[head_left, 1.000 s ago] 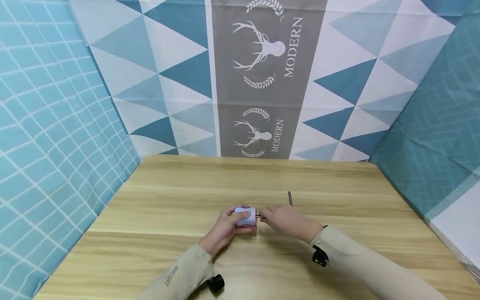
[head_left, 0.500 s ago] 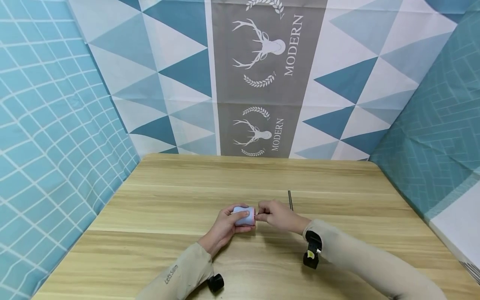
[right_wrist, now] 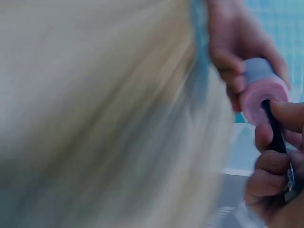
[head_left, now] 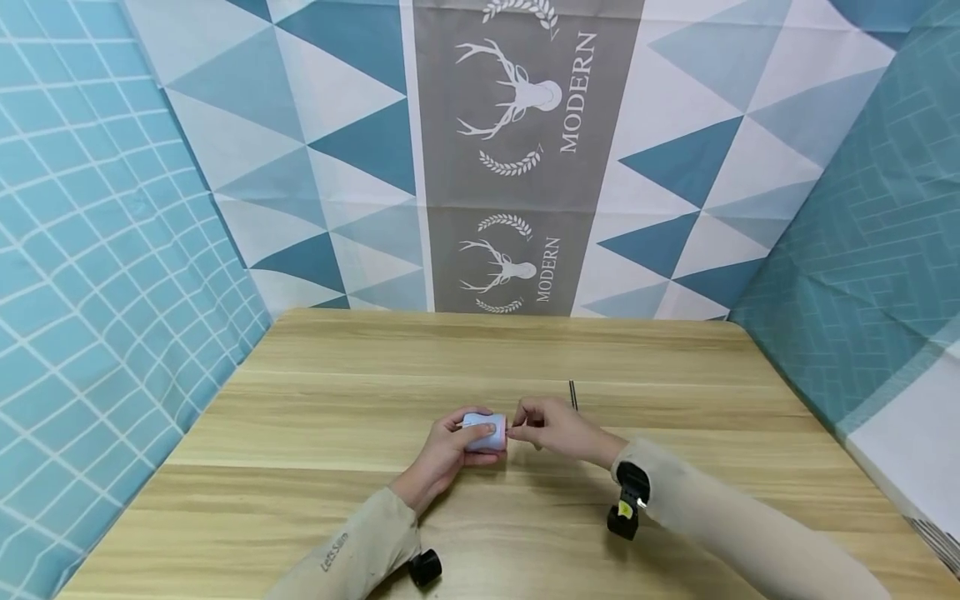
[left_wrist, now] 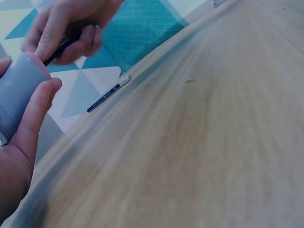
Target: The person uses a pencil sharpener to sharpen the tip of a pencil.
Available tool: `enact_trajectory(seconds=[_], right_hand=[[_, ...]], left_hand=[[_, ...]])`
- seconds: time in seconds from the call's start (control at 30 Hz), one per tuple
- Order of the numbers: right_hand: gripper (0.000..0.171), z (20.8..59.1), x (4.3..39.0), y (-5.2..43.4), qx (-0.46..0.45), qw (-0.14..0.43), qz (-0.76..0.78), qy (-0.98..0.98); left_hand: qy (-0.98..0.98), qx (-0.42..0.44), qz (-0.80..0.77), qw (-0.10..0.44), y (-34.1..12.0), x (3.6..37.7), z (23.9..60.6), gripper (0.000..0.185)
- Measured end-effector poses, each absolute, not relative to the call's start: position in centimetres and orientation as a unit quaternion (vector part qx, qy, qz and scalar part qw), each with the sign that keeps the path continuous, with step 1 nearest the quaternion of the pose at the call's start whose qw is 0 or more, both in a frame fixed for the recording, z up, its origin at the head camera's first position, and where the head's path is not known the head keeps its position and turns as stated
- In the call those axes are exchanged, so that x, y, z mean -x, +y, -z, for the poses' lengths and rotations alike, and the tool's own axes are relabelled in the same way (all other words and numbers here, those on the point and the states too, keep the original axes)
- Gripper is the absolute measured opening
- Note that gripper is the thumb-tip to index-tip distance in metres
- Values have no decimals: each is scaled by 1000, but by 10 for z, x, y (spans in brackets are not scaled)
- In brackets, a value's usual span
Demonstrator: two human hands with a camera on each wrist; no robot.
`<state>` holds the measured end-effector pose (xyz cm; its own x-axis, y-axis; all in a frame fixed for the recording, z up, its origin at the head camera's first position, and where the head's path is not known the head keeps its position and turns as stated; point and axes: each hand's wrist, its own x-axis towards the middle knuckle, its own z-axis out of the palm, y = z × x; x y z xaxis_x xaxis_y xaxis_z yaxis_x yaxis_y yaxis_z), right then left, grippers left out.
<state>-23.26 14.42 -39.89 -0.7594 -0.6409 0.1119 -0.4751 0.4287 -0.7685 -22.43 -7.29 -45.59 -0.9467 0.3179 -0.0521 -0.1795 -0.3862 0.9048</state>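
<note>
My left hand (head_left: 441, 457) grips a pale blue, rounded pencil sharpener (head_left: 476, 432) with a pink end, thumb lying along its body. That pink end (right_wrist: 256, 97) has a hole in the middle and points at my right hand (head_left: 561, 431). Between thumb and curled fingers, the right hand pinches a dark pencil (right_wrist: 274, 128) whose end sits in the hole. Only part of the pencil shows; the fingers cover much of it. Both hands are close together over the middle of the wooden table (head_left: 337, 400).
A second dark pencil (left_wrist: 108, 95) with a pale end lies on the table, just behind my right hand in the head view. Small crumbs (left_wrist: 190, 80) dot the wood. Patterned cloth (head_left: 360, 167) hangs behind the table; a white surface (head_left: 915, 442) stands at the right.
My right hand has turned at the wrist, its fingers lifting and its wrist camera swinging round, while moving nearer the sharpener. The left hand keeps its grip. The head view has shifted slightly.
</note>
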Motion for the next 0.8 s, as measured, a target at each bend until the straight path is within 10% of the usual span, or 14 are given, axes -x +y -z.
enact_trajectory(seconds=[0.2,0.37,0.53,0.8], right_hand=[[12,409,232,150,532,-318,54,783],[35,416,240,147,552,-419,-28,721],[26,417,239,140,527,-286,135,789],[33,398,238,138,171,241,520,801]], left_hand=[[513,-48,-844,147,-72,225,456,20],[514,-55,-843,147,-72,224,456,21],[516,-63,-842,143,-73,222,456,22],[542,-81,-825,141,-71,221,457,29]])
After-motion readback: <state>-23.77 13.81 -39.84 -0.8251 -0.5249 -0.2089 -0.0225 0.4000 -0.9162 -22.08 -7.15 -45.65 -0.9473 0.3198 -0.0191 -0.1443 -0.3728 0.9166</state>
